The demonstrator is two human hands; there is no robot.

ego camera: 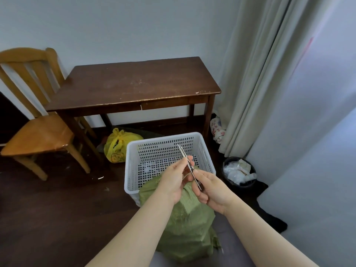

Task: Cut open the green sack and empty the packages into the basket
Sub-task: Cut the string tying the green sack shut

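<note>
A bulging green woven sack (187,224) stands on the floor right in front of me, its top leaning against the near wall of a white perforated basket (133,160). Above the sack's top both my hands hold a slim utility knife (189,166), its blade tip pointing up and away over the basket. My right hand (212,189) grips the dark handle end. My left hand (176,180) pinches the metal body nearer the blade. A few pale items lie on the basket's floor, too dim to make out.
A dark wooden table (134,83) stands behind the basket, a wooden chair (36,130) to its left. A yellow plastic bag (117,145) lies under the table. A black bin (239,174) full of rubbish sits right of the basket, beside a curtain (256,83).
</note>
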